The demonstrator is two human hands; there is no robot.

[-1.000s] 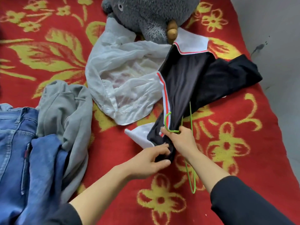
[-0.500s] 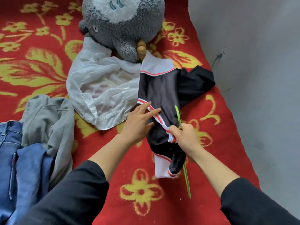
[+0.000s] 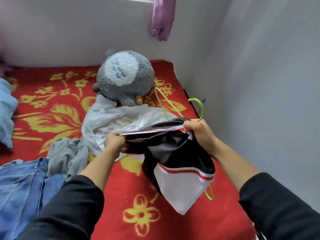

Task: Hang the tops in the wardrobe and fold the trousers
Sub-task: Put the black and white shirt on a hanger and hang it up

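Note:
A black top (image 3: pixel 174 149) with white panels and red stripes hangs lifted above the red bed between both hands. My left hand (image 3: pixel 115 142) grips its striped edge on the left. My right hand (image 3: pixel 199 134) holds its other edge together with a green wire hanger (image 3: pixel 199 108), whose hook and one arm stick up behind the top; its lower end shows under the white panel. A sheer white top (image 3: pixel 110 120) lies crumpled beyond. Grey trousers (image 3: pixel 69 155) and blue jeans (image 3: pixel 22 186) lie at the left.
A grey plush toy (image 3: pixel 126 77) sits at the head of the red flowered blanket (image 3: pixel 52 122). Grey walls close the bed at the back and right. A purple cloth (image 3: pixel 161 19) hangs above. A light blue cloth (image 3: pixel 6 111) lies at the far left.
The black top has been lifted off the bed and is now held up by both hands, with the green hanger raised behind it. The view has tilted up toward the wall.

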